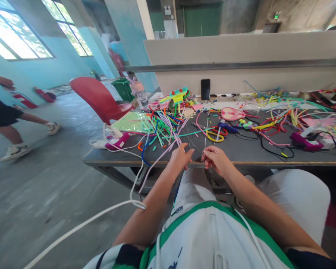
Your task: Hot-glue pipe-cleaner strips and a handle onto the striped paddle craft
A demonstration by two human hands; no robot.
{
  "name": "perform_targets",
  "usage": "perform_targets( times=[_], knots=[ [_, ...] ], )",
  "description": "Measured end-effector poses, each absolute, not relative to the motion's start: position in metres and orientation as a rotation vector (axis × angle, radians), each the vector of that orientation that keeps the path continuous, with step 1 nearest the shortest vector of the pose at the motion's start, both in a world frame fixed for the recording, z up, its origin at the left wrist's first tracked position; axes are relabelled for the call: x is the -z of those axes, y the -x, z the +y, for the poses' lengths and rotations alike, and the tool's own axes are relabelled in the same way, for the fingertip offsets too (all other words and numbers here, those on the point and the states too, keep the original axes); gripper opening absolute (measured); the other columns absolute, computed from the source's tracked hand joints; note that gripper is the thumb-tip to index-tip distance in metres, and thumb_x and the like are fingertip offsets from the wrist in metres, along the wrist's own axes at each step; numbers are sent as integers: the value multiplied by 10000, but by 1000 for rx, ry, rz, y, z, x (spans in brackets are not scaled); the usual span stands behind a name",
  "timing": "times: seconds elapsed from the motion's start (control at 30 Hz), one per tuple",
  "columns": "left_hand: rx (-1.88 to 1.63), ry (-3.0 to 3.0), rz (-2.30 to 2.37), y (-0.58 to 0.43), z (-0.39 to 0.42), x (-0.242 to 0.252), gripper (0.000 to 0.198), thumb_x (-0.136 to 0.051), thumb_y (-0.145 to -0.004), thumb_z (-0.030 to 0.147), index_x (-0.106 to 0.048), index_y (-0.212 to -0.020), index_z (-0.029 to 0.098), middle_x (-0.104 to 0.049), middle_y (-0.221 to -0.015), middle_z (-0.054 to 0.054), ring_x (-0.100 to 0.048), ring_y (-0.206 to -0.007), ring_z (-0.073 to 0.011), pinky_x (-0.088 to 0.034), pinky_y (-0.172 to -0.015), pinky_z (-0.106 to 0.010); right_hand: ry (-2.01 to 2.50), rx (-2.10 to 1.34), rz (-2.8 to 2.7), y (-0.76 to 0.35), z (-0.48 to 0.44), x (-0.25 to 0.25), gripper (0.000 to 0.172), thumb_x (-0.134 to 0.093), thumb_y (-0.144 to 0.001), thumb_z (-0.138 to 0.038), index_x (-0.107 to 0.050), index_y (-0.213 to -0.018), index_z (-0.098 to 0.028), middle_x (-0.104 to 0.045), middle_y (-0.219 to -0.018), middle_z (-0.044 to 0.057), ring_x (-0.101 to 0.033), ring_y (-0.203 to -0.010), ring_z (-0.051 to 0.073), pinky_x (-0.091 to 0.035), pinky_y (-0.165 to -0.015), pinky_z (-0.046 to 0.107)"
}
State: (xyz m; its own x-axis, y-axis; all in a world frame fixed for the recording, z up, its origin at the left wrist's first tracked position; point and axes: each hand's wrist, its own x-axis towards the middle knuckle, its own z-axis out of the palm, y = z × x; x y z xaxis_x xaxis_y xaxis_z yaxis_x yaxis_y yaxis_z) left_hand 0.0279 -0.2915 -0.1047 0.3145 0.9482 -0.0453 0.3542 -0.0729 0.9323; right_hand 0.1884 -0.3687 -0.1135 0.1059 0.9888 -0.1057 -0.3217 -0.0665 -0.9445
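At the table's front edge, my right hand (215, 158) pinches a thin, pale wire (205, 134) that stands up from the fingertips, with a short end below them. My left hand (182, 157) is a little to the left, its fingers curled and the thumb pointing towards the right hand. Fine dark strands (188, 136) show above the left fingers. What the left fingers close on is too small to make out. Lilac pipe cleaners (177, 138) lie on the table just behind my left hand, among a pile of green, blue and orange ones.
A blue glue gun (226, 128), a phone (205, 89) and a pink oval piece (232, 113) lie farther back. Purple devices (117, 141) with cables sit on both sides. A white cable (100, 213) crosses my left arm. Left stand a red chair (97, 97) and a walking person (5, 112).
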Motion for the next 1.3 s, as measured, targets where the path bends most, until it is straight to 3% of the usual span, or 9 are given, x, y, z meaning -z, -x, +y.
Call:
perform_targets(
  times=[0.07,0.13,0.23,0.33,0.47,0.77,0.9,1.3],
  knots=[
    [-938,-1791,1253,-25,-298,101,488,-671,-772,282,-545,-1229,165,-670,-688,-17,-578,-490,-144,-430,-551,-255,1072,-1319,-826,-189,-370,112,209,-661,-730,-327,-516,-795,-191,-628,-617,-35,-519,-417,71,-474,-375,193],
    [-1033,-1936,1198,-21,-313,102,288,-630,-801,280,-630,-1069,173,-674,-778,-32,-597,-568,-138,-443,-600,-253,1057,-1316,-818,-189,-372,111,213,-669,-727,-329,-520,-790,-189,-628,-621,-34,-522,-423,72,-478,-379,197],
    [-734,-1796,871,-17,-344,110,184,-574,-838,321,-651,-864,156,-645,-684,-13,-580,-520,-122,-448,-561,-242,1027,-1299,-815,-189,-375,109,216,-677,-729,-332,-529,-790,-186,-634,-632,-32,-532,-432,74,-482,-388,198],
    [-668,-1589,727,-16,-369,118,187,-678,-750,265,-651,-894,148,-658,-745,-9,-610,-596,-125,-479,-603,-237,990,-1273,-819,-187,-378,107,228,-687,-731,-342,-535,-801,-186,-639,-640,-33,-536,-433,72,-477,-391,193],
    [-785,-1498,789,-20,-381,120,106,-663,-761,227,-653,-813,136,-660,-697,-12,-616,-597,-120,-479,-611,-227,961,-1269,-833,-183,-381,104,245,-697,-727,-347,-532,-803,-184,-642,-637,-33,-530,-418,69,-454,-386,185],
    [-765,-1167,613,-24,-378,137,236,-695,-778,343,-651,-855,125,-685,-721,-52,-631,-606,-144,-497,-636,-274,1076,-1106,-934,-183,-387,103,228,-662,-753,-364,-509,-782,-197,-625,-628,-46,-507,-409,64,-420,-378,179],
    [-773,-1052,602,-27,-378,140,232,-723,-751,335,-636,-777,120,-673,-678,-46,-609,-593,-135,-499,-607,-267,1141,-1023,-1016,-181,-388,105,187,-627,-767,-348,-515,-780,-199,-614,-624,-49,-507,-414,63,-420,-384,177],
    [-860,-1013,596,-25,-371,147,230,-730,-747,302,-581,-811,140,-656,-648,-13,-600,-563,-122,-495,-594,-256,1025,-1240,-981,-183,-393,113,236,-678,-756,-387,-576,-840,-191,-615,-682,-36,-519,-484,73,-434,-455,202]
  ],
)
